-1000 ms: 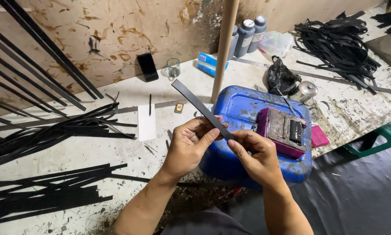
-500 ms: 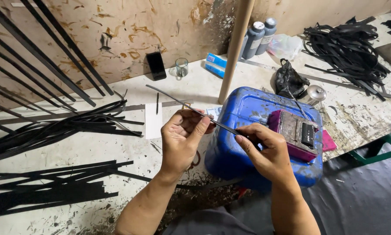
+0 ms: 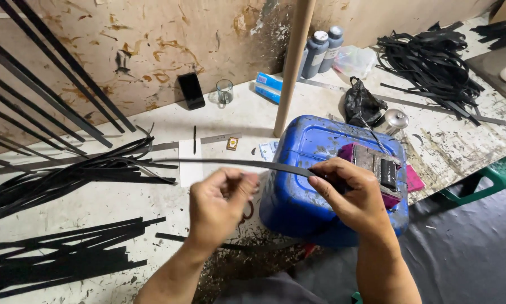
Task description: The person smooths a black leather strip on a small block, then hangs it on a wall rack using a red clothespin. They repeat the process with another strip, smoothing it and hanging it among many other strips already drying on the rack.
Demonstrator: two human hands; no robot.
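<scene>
Head view: fingers of the right hand [image 3: 348, 191] are pinched on a long black strip [image 3: 236, 164] over the blue container [image 3: 298, 191]. The left hand [image 3: 219, 205] is curled, but its grip cannot be told. Since a second ago the strip has swung from upward-angled to nearly level, its free end reaching left above the table [image 3: 151, 197] toward piled black strips [image 3: 67, 174].

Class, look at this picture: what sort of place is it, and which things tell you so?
Probably a small craft workshop: black strips piled on a stained bench, ink bottles by the wall, and both hands, left hand and right hand, working one strip.
</scene>
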